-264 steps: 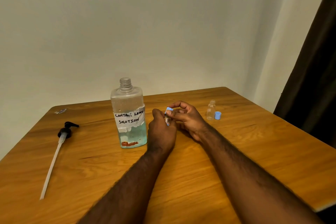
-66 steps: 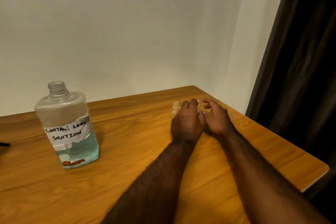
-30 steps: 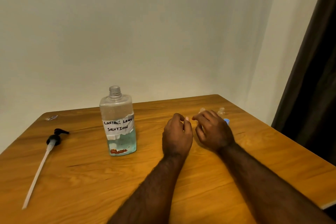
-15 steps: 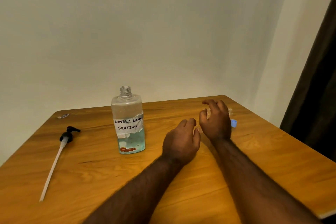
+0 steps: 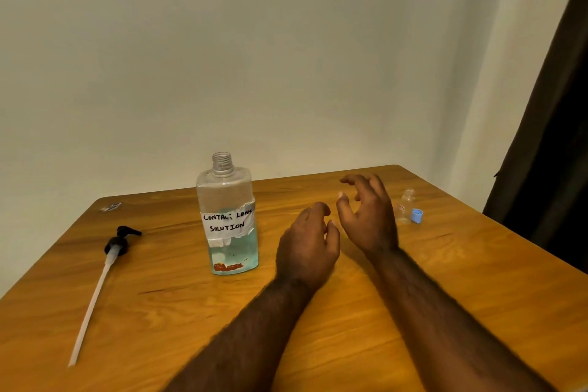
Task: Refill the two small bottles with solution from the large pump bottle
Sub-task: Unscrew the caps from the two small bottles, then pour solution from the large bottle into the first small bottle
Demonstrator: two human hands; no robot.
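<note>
On the left of the table (image 5: pixel 477 280) we log the pump (image 5: pixel 108 270) lying flat, then the large bottle (image 5: pixel 229 216) standing upright, uncapped, partly filled with bluish liquid. Right of it, our left hand (image 5: pixel 307 248) has loosely curled fingers holding nothing, and our right hand (image 5: pixel 366 216) is relaxed, fingers spread, also holding nothing. Farthest right, one small bottle (image 5: pixel 404 207) stands uncapped, with a blue cap (image 5: pixel 416 216) just beside it.

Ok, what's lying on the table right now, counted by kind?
Large bottle: 1
Small bottle: 1 in view
Pump with tube: 1
Blue cap: 1
Small scrap: 1
Total: 5
</note>
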